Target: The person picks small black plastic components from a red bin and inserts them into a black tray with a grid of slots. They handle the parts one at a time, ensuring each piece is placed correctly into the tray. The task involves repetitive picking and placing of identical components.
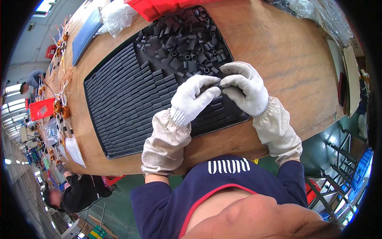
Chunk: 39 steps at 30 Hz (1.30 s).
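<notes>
Both of my hands wear white knit gloves and meet over the right part of a black tray. My left hand has its thumb and forefinger pinched together on a small black tube. Fingertips of my right hand close on the same piece from the other side. Most of that piece is hidden by the gloves. Under and left of my hands, short black tubes lie in tight parallel rows. Loose black tubes are heaped at the tray's far end.
A red bin stands beyond the tray on the wooden table. To the left are a blue-grey panel, clear plastic bags and wired copper coils. Cardboard stands at the right edge. A seated person is at lower left.
</notes>
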Motion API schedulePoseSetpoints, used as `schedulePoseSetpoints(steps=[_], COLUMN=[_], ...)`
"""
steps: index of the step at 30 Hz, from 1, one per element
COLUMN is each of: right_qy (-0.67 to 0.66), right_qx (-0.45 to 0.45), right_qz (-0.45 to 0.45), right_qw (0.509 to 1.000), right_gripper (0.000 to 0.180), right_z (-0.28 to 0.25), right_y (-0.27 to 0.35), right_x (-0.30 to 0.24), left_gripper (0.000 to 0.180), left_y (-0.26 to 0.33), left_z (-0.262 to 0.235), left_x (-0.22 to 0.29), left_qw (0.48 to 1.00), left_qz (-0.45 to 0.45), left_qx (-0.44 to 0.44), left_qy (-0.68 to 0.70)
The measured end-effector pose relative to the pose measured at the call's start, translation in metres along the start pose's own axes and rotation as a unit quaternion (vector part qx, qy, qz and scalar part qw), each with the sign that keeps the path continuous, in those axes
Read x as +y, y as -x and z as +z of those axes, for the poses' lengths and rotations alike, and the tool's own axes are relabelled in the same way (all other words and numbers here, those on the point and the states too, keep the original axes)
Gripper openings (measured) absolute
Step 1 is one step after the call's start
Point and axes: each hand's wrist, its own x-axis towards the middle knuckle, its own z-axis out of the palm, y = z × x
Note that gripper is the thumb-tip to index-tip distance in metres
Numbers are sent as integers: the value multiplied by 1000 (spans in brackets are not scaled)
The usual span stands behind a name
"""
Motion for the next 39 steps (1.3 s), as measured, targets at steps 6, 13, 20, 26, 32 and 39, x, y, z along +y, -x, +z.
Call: schedulePoseSetpoints(steps=[6,13,20,26,32,39], right_qy=[36,107,209,235,268,334], right_qx=[43,59,14,-33,-57,-34], right_qz=[49,72,53,49,58,11], right_qw=[997,990,976,970,960,942], right_gripper=[32,29,35,45,46,29], right_z=[-2,-2,9,12,14,26], right_y=[1,3,8,12,9,5], right_x=[2,9,13,12,7,7], left_gripper=[27,37,36,36,40,28], left_y=[-4,-9,-11,-11,-12,-7], left_z=[5,4,6,3,-9,0], left_x=[-7,-10,-16,-13,-4,-11], left_qw=[898,874,858,873,917,957], left_qz=[236,284,314,305,282,223], left_qx=[75,35,-22,0,145,156], left_qy=[-364,-392,-406,-382,-241,-103])
